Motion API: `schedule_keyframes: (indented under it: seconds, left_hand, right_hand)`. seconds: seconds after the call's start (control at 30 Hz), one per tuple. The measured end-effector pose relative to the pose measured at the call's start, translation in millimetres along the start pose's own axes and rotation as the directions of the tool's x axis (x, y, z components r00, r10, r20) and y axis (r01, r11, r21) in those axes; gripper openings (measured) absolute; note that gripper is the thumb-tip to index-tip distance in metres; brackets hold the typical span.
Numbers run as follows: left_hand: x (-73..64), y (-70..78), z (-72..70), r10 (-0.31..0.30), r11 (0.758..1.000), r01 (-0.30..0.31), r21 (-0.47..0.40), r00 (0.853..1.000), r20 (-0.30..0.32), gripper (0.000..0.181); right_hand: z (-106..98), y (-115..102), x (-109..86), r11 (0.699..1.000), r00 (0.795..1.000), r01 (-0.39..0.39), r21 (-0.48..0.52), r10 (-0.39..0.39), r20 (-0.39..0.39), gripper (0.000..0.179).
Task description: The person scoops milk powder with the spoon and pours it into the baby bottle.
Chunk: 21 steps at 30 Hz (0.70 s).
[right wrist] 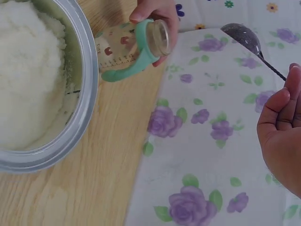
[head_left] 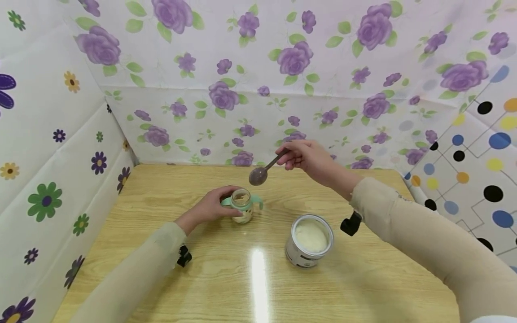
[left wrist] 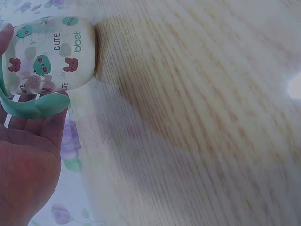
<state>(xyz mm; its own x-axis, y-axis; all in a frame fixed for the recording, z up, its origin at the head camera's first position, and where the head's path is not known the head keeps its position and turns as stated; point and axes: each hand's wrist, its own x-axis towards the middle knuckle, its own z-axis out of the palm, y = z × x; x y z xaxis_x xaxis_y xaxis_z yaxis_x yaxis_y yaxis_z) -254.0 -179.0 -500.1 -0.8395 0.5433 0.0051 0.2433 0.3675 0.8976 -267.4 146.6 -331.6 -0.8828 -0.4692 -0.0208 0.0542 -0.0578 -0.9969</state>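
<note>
A clear baby bottle (head_left: 244, 216) with mint-green handles and printed cartoon figures stands uncapped on the table. My left hand (head_left: 214, 204) grips it around its side and left handle; in the left wrist view the fingers pass behind the bottle (left wrist: 51, 56). Up and to the right of the bottle's mouth, my right hand (head_left: 300, 157) pinches a metal spoon (head_left: 258, 176) by its handle, bowl pointing down-left. A thin residue speckles the spoon's bowl (right wrist: 242, 36) in the right wrist view. Right of the bottle sits an open can (head_left: 296, 256) of pale cream powder (head_left: 312, 236).
The wooden table (head_left: 210, 278) ends at a back wall of rose-printed cloth (head_left: 226, 96). Patterned cloth also hangs at the left (head_left: 48, 170) and right (head_left: 476, 152). A bright light reflection runs down the table's front middle.
</note>
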Motion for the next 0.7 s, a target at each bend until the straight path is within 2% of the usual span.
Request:
schedule_keyframes:
  seconds: [0.17,0.4,0.57,0.7]
  left_hand:
    - [0.7,0.8,1.6,-0.007,1.0,0.007,-0.006,1.0,0.011,0.069]
    - [-0.9,4.9,1.1,-0.017,0.999,0.017,0.034,1.0,0.011,0.07]
    - [-1.7,6.4,-0.2,-0.006,0.999,0.005,0.05,1.0,0.021,0.071]
    - [-1.5,8.5,-1.5,-0.008,0.998,0.006,0.065,1.0,0.027,0.07]
  right_hand:
    - [-20,-2,-25.3,0.998,1.0,-0.001,0.058,0.002,-0.029,0.037]
    - [-43,4,-67.9,0.992,0.997,-0.052,0.118,0.058,-0.048,0.039]
    - [-55,15,-100.0,0.983,0.989,-0.121,0.135,0.131,-0.069,0.038]
    - [-64,27,-122.2,0.979,0.987,-0.141,0.146,0.151,-0.057,0.039]
